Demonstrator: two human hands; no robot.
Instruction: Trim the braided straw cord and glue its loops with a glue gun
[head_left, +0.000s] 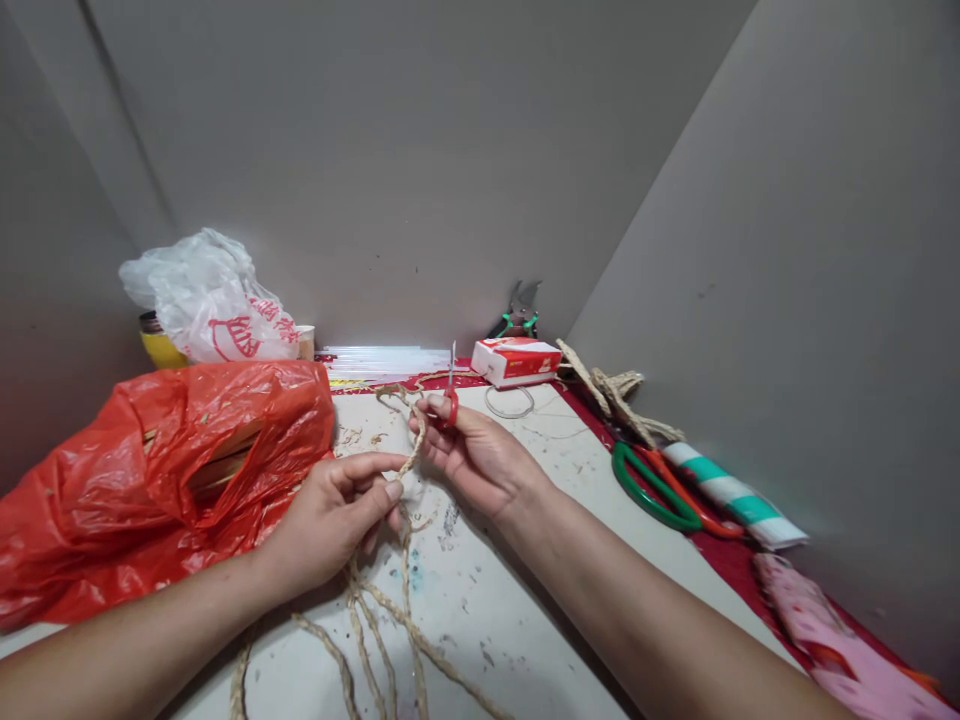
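Head view: at the frame's centre, our left hand [337,515] pinches a twisted straw cord [416,445] while our right hand [480,460] grips its upper part and red-handled scissors [451,408], whose blade we should keep clear.

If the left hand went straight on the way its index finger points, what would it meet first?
Most likely the right hand, just past the braided cord that the left hand pinches; with one view, depth is unclear, so it might slip by instead.
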